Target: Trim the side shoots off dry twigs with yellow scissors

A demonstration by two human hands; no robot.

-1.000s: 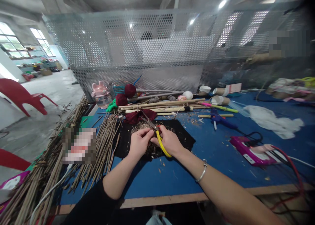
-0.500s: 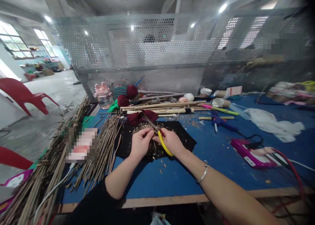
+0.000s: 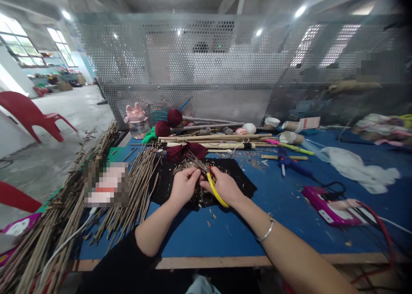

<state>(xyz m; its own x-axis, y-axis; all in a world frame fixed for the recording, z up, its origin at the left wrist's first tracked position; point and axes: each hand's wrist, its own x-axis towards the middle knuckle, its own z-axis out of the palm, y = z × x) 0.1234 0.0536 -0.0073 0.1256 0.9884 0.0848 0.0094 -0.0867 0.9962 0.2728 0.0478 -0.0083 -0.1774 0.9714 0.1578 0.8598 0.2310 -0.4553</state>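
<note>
Snipping twigs over the black cloth (image 3: 240, 178)

Right hand (image 3: 225, 186) grips yellow scissors (image 3: 210, 184); left hand (image 3: 183, 186) pinches a twig beside the blades, so fingers could get nipped.

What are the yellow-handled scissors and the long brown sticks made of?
The yellow-handled scissors in the right hand look like grey metal blades with glossy plastic-coated grips. The long brown sticks look like dried plant stems, perhaps thin bamboo: matte, uneven, knobbly. The black sheet beneath seems soft cloth.
</note>
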